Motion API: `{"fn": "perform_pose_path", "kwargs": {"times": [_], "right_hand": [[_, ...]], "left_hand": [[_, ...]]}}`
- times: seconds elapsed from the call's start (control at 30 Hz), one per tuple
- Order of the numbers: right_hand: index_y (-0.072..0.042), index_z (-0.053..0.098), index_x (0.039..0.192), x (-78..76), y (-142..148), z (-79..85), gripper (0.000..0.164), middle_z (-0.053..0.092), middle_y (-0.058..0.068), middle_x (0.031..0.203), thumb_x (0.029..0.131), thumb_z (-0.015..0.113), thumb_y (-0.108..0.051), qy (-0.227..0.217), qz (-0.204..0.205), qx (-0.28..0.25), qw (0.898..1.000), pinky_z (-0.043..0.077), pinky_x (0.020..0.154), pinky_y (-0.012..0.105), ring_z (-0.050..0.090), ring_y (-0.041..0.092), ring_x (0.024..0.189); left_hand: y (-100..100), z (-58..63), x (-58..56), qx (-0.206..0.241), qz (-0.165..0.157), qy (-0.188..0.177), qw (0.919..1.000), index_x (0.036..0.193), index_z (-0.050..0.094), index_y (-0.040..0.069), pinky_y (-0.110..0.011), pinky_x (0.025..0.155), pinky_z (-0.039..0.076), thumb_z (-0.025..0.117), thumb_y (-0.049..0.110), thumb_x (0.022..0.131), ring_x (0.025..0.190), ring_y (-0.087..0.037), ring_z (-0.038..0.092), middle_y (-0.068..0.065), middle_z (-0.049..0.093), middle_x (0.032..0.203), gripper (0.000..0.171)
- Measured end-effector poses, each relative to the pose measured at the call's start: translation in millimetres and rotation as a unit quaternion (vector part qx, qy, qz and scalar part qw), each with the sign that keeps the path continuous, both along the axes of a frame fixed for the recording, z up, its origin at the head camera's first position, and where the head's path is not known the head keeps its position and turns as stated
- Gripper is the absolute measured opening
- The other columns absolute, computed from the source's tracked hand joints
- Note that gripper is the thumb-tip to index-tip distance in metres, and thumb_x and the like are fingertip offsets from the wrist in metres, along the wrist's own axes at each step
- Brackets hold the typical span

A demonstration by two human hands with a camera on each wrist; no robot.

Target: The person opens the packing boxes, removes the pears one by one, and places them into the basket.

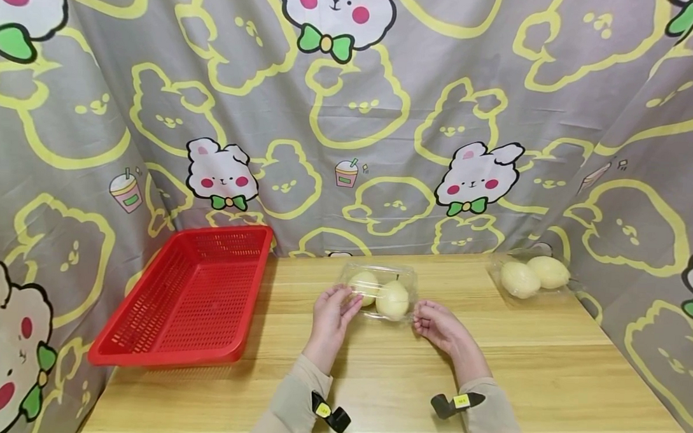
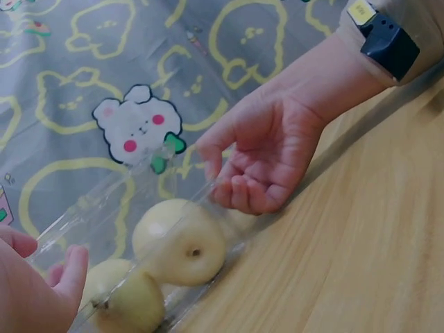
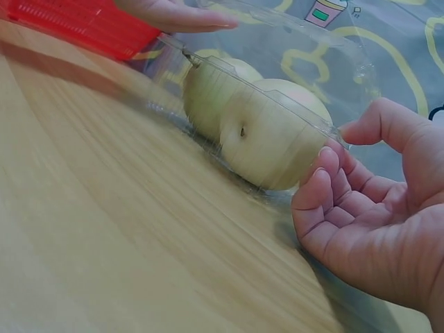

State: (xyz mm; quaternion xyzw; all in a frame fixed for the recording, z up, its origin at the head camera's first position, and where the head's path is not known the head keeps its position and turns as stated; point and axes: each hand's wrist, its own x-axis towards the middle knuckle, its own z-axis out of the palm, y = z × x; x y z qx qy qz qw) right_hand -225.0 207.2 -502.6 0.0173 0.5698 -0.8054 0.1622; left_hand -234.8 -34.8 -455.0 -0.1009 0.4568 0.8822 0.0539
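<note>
Two pale yellow pears (image 1: 392,299) sit side by side in a clear plastic box (image 1: 379,268) near the middle of the table. My left hand (image 1: 332,308) is at the box's left front corner; its fingers (image 3: 201,17) reach out fairly straight over that end in the right wrist view. At the opposite end, my right hand (image 1: 439,325) pinches the plastic rim between thumb and curled fingers, as the right wrist view shows at the box's edge (image 3: 326,128). One pear (image 2: 182,243) lies close beside the right fingertips, behind the clear wall.
A red plastic basket (image 1: 245,327) with slotted sides stands on the left of the table. Toward the back right lies another clear pack with two pale fruits (image 1: 520,280). A patterned grey curtain (image 1: 301,208) hangs behind and along both sides of the wooden table (image 1: 386,396).
</note>
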Motion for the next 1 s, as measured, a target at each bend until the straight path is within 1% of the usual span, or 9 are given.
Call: {"fn": "perform_pose_path", "kwargs": {"times": [0.3, 0.4, 0.47, 0.57, 0.7, 0.77, 0.87, 0.93, 1.0], "right_hand": [[-0.013, 0.053, 0.082, 0.0, 4, 0.9, 0.022, 0.057, -0.004, 0.069, 0.089, 0.041, 0.004, 0.002, 0.007, -0.013, 1.000, 0.047, 0.061, 0.018, 0.054, 0.007, 0.062], [-0.013, 0.053, 0.083, -0.4, 5, 0.2, 0.021, 0.057, -0.004, 0.069, 0.089, 0.042, 0.004, 0.000, 0.010, -0.016, 1.000, 0.047, 0.061, 0.018, 0.054, 0.007, 0.062], [-0.012, 0.052, 0.083, -0.5, 6, -0.1, 0.019, 0.057, -0.004, 0.070, 0.090, 0.044, 0.003, -0.001, 0.010, -0.016, 1.000, 0.047, 0.061, 0.018, 0.054, 0.007, 0.062], [-0.012, 0.052, 0.086, 0.0, 7, 0.4, 0.017, 0.057, -0.004, 0.071, 0.090, 0.045, 0.002, 0.000, 0.015, -0.010, 1.000, 0.047, 0.061, 0.018, 0.054, 0.007, 0.063], [-0.013, 0.052, 0.088, 1.4, 10, 1.9, 0.019, 0.058, -0.004, 0.071, 0.093, 0.042, 0.002, 0.003, 0.022, -0.001, 1.000, 0.047, 0.062, 0.018, 0.054, 0.007, 0.064], [-0.014, 0.052, 0.087, 2.0, 13, 2.7, 0.020, 0.058, -0.004, 0.072, 0.094, 0.041, 0.001, 0.004, 0.027, 0.002, 1.000, 0.047, 0.062, 0.018, 0.054, 0.007, 0.064], [-0.015, 0.053, 0.084, 2.6, 17, 3.7, 0.023, 0.057, -0.005, 0.072, 0.096, 0.041, 0.000, 0.009, 0.043, 0.005, 0.999, 0.047, 0.064, 0.018, 0.054, 0.007, 0.065], [-0.016, 0.053, 0.082, 2.9, 20, 3.8, 0.025, 0.057, -0.006, 0.073, 0.096, 0.040, 0.001, 0.016, 0.058, 0.007, 0.998, 0.047, 0.064, 0.018, 0.054, 0.006, 0.066], [-0.016, 0.054, 0.080, 3.1, 23, 3.5, 0.028, 0.057, -0.007, 0.073, 0.095, 0.039, 0.002, 0.024, 0.074, 0.007, 0.997, 0.047, 0.065, 0.018, 0.054, 0.006, 0.066]], "left_hand": [[-3, 0.4, -4.4, -0.033, 0.015, 0.013, 0.9993, 0.131, 0.033, -0.004, -0.028, 0.076, 0.059, 0.061, -0.007, 0.087, 0.075, -0.014, 0.069, -0.020, 0.060, 0.111, 0.052], [-5, 0.8, -4.9, -0.070, 0.007, 0.026, 0.9972, 0.134, 0.034, -0.002, -0.026, 0.074, 0.059, 0.063, -0.007, 0.085, 0.075, -0.013, 0.067, -0.019, 0.052, 0.117, 0.056], [-7, 0.6, -5.5, -0.113, -0.004, 0.040, 0.9928, 0.135, 0.037, -0.002, -0.027, 0.073, 0.059, 0.065, -0.005, 0.085, 0.077, -0.015, 0.064, -0.020, 0.047, 0.124, 0.058], [-10, -0.3, -6.4, -0.190, -0.019, 0.060, 0.9798, 0.136, 0.044, 0.000, -0.029, 0.071, 0.058, 0.070, 0.000, 0.083, 0.079, -0.015, 0.060, -0.022, 0.041, 0.134, 0.059], [-13, -0.5, -7.6, -0.278, -0.032, 0.086, 0.9562, 0.135, 0.052, 0.004, -0.032, 0.069, 0.055, 0.074, 0.010, 0.083, 0.081, -0.015, 0.056, -0.020, 0.041, 0.138, 0.057], [-14, 0.0, -7.8, -0.313, -0.036, 0.099, 0.9438, 0.134, 0.055, 0.007, -0.033, 0.073, 0.053, 0.075, 0.014, 0.083, 0.091, -0.018, 0.055, -0.018, 0.042, 0.139, 0.055], [-16, -0.1, -8.7, -0.351, -0.041, 0.128, 0.9268, 0.132, 0.058, 0.010, -0.043, 0.089, 0.051, 0.075, 0.018, 0.083, 0.115, -0.028, 0.050, -0.016, 0.041, 0.144, 0.053], [-17, -0.9, -9.5, -0.363, -0.048, 0.148, 0.9185, 0.132, 0.059, 0.012, -0.054, 0.103, 0.042, 0.075, 0.020, 0.083, 0.131, -0.035, 0.040, -0.014, 0.040, 0.149, 0.052], [-19, -1.8, -10.3, -0.366, -0.059, 0.170, 0.9128, 0.132, 0.059, 0.012, -0.063, 0.110, 0.031, 0.075, 0.021, 0.084, 0.140, -0.039, 0.032, -0.012, 0.037, 0.153, 0.052]]}}
